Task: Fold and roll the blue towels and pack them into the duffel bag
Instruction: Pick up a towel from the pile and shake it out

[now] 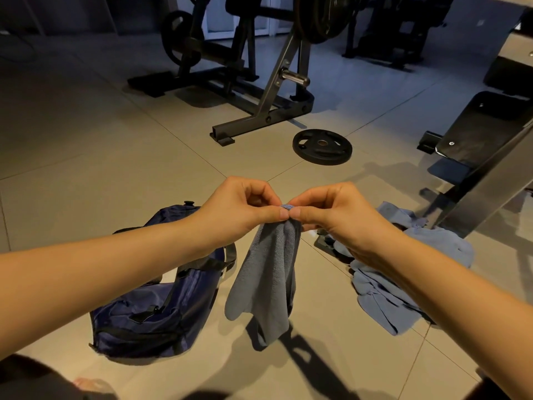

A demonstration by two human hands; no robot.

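Hanging from a pinch of both hands, a blue towel [268, 278] droops in loose folds above the tiled floor [86, 157]; whether its lowest tip touches the tiles cannot be told. The left hand [239, 209] and the right hand [337, 217] meet at the towel's top edge, thumb tip against thumb tip. On each hand the fingers [275, 213] are curled in, narrow, thumb pressed to forefinger on the cloth, with a small bit of blue hem showing above the thumbs. Both forearms are bare and reach in from the lower corners of the view. The navy duffel bag [155, 307] lies on the floor beneath the left forearm, just left of the hanging towel, with black straps and a buckle across it; whether its zip is open cannot be told. To the right, partly under the right forearm, a heap of more blue towels [403, 281] lies crumpled on the floor beside the foot of a black padded seat [478, 125]. Beyond the hands a black weight plate [322, 146] lies flat on the tiles, near the base of a steel gym machine [259, 111]. The room is dim, and dark shadows of the arms and towel fall across the floor below the hanging cloth
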